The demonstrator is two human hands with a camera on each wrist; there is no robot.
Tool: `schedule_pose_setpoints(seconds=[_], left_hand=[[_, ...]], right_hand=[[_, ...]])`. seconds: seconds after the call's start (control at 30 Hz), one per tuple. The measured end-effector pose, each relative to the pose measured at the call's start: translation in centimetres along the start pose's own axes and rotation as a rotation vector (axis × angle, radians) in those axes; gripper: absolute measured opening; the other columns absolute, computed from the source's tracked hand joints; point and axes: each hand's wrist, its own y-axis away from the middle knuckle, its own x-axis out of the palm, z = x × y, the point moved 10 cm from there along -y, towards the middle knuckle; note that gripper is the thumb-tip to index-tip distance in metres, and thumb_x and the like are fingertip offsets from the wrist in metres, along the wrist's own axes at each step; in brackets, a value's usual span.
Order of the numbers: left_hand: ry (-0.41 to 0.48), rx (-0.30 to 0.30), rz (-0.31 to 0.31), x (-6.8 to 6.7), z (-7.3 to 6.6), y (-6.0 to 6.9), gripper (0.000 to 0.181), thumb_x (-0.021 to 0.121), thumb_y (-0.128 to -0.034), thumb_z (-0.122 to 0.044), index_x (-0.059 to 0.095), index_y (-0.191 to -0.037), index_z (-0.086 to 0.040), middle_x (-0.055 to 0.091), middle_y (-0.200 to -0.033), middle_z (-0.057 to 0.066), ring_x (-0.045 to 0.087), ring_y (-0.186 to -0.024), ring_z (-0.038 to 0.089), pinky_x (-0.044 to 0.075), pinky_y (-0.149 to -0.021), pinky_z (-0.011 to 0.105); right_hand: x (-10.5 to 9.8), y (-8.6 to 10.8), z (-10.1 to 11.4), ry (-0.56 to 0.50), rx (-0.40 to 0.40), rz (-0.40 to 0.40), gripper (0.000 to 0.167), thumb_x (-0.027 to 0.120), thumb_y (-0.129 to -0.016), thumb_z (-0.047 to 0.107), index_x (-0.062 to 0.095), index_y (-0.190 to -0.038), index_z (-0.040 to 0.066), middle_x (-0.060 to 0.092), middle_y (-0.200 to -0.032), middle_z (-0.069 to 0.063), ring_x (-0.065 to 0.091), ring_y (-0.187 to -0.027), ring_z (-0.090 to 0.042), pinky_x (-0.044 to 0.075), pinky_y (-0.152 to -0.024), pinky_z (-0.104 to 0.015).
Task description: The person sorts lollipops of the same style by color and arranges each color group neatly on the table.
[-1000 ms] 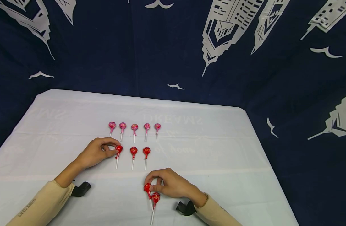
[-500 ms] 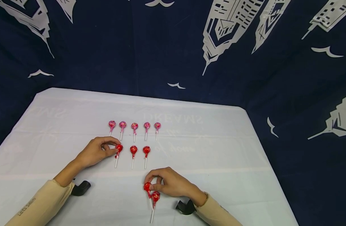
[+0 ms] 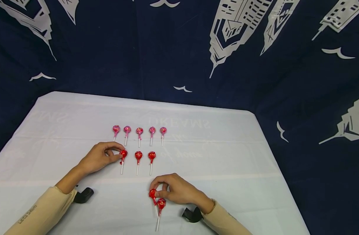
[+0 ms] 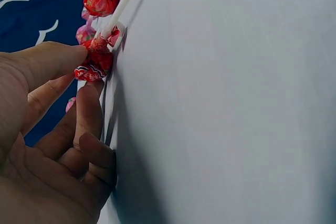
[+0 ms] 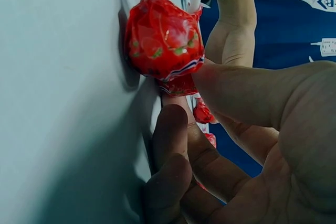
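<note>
My left hand point(image 3: 101, 158) pinches the head of a red lollipop point(image 4: 97, 61) between thumb and fingers, at the left end of a row of red lollipops. Two more red lollipops, one in the middle point(image 3: 138, 156) and one on the right point(image 3: 151, 156), lie beside it with sticks toward me. Lower down, my right hand point(image 3: 177, 189) pinches the head of another red lollipop point(image 3: 152, 194). Against that one lies a further red lollipop point(image 5: 164, 38), and their sticks cross. Behind the red row, several pink lollipops point(image 3: 139, 131) lie in a line.
A white cloth point(image 3: 226, 156) with faint lettering covers the table. Behind it hangs a dark blue curtain point(image 3: 109, 52) with white building and bird shapes. Black wrist mounts, one on the left point(image 3: 83, 195) and one on the right point(image 3: 192, 215), stick out from the beige sleeves.
The stick of the lollipop in my left hand swings slightly left, then back right. Both hands keep their places and their pinch; the whole view shifts very slightly.
</note>
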Motion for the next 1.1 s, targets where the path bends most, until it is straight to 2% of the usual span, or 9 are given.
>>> schedule_pose_setpoints(seconds=[0.47,1.1], left_hand=[[-0.01,-0.011,-0.014,-0.34,0.17,0.16,0.024,0.076,-0.0886,-0.015,0.073,-0.112,-0.013,0.064,-0.073,0.003,0.052,-0.067,0.013,0.04,-0.063,0.026],[0.007,0.002,-0.028,-0.73,-0.3,0.51,0.025,0.076,-0.0885,-0.016,0.072,-0.113,-0.011,0.062,-0.07,0.005,0.049,-0.065,0.012,0.038,-0.061,0.026]], right_hand=[[-0.01,0.02,0.15,0.009,-0.008,-0.001,0.016,0.073,-0.092,0.013,0.07,-0.106,0.021,0.068,-0.096,0.013,0.054,-0.067,0.004,0.042,-0.063,-0.013],[-0.04,0.01,0.22,0.011,0.002,0.007,0.016,0.073,-0.092,0.014,0.07,-0.106,0.021,0.068,-0.096,0.013,0.053,-0.065,0.004,0.041,-0.063,-0.013]])
